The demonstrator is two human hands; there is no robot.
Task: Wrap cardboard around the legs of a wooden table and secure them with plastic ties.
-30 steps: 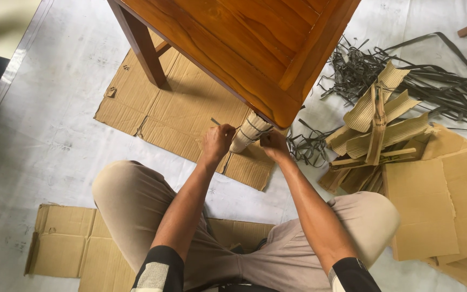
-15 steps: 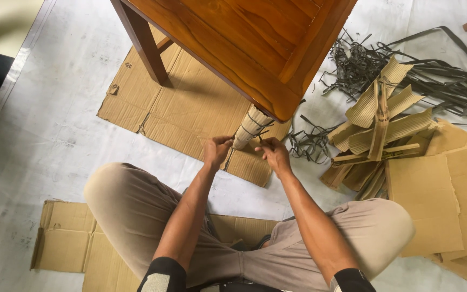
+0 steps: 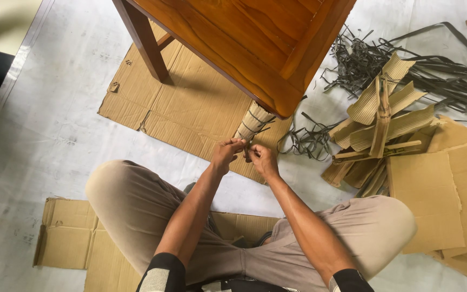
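— Both hands have slid a little lower along the wrapped leg since a second ago, and the head view has drifted so the table sits higher up.

— How does the big piece look?

— Above the hands stands a wooden table, glossy reddish-brown, seen from over its top. Beyond the knuckles, its near leg is sheathed in pale corrugated cardboard bound round with thin dark straps. Under the leg lies a flattened cardboard sheet on white floor covering.

— And off to the side?

— To the right of the right hand, a heap of corrugated cardboard strips, with a tangle of dark strapping beyond it; a looser bunch of strapping lies just beside that hand.

— The arms?

— Bare forearms run up from the crossed legs and meet at the foot of the wrapped leg. The left hand is curled, fingers pinched on a dark strap against the wrap. The right hand is also curled tight, thumb and fingers on the same strap, touching the wrap's lower end. The two hands are nearly touching; exactly how the strap runs between the fingers is too small to tell.
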